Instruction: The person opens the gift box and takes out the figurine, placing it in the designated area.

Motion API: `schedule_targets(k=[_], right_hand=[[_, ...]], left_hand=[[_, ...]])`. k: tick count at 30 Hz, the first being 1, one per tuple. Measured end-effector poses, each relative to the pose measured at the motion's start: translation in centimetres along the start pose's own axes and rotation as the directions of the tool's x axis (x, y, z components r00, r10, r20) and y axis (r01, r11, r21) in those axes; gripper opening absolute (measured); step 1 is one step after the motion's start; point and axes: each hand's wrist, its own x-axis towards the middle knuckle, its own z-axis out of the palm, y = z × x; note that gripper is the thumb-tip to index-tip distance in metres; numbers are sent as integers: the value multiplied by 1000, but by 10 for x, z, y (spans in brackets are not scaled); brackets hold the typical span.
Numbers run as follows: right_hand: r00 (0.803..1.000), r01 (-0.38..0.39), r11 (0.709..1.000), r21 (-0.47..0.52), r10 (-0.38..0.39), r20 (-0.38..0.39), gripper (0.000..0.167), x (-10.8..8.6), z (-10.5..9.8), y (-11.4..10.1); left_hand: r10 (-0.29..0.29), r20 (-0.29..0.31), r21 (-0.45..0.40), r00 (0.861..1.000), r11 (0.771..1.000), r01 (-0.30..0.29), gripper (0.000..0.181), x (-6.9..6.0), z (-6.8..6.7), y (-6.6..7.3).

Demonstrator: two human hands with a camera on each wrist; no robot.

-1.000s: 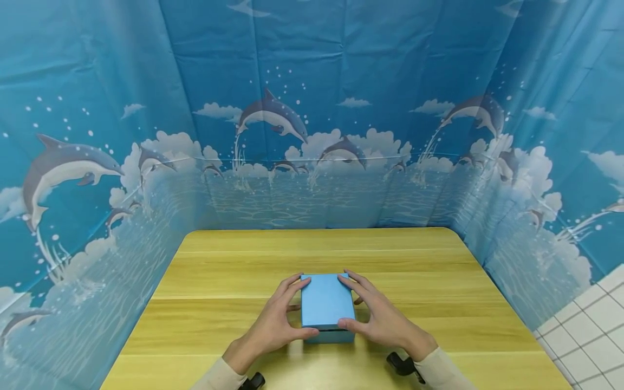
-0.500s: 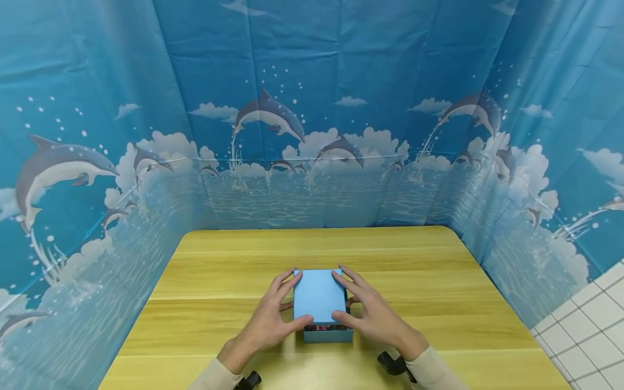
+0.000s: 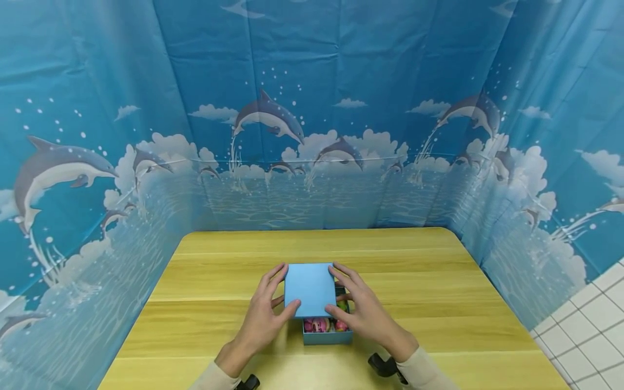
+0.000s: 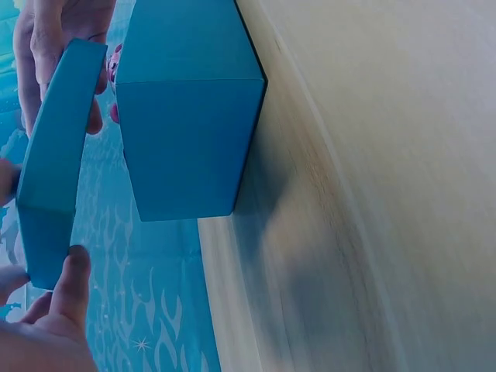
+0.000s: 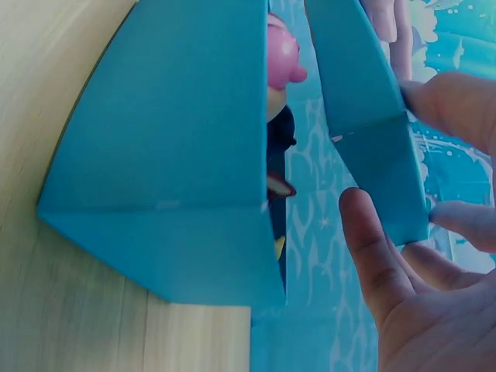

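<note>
A light blue square box lid (image 3: 310, 290) is held up between both hands, apart from the blue box (image 3: 327, 338) under it. My left hand (image 3: 263, 317) grips the lid's left side, thumb at the near edge. On the opposite side my right hand (image 3: 365, 309) grips it the same way. Inside the box sit several small colourful figures, among them a pink one (image 3: 319, 325); the lid hides the rest. In the right wrist view a pink rounded figure (image 5: 283, 54) pokes above the box rim, and a gap shows between box and lid.
The box stands on a yellow wood-grain table (image 3: 219, 287) near its front. A blue dolphin-print curtain (image 3: 312, 200) hangs behind the table and along its sides. White floor tiles (image 3: 595, 330) show at the right.
Both hands have lifted the lid off the box and shifted it left and away from me. The figures inside have come into view; the box stays in place.
</note>
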Motion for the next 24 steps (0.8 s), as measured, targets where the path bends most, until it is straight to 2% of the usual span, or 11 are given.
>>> schedule_targets(k=[6,10,18,24], right_hand=[[1000,-10,1000,30,10,-23,87,6,8,-4],[998,-58,996,62,60,-25,89,9,12,-7],[991,-127,980,151,131,-16,80,15,21,-15],[985,-174,966,191,172,29,82,22,29,-21]], left_hand=[[25,-90,-6,996,1000,-26,87,-1,-3,-2],[43,-131,3,990,999,-43,85,-1,-5,-4],[30,-220,21,975,999,-26,78,-1,-10,-6],[39,-267,23,963,999,-34,75,-2,-18,-9]])
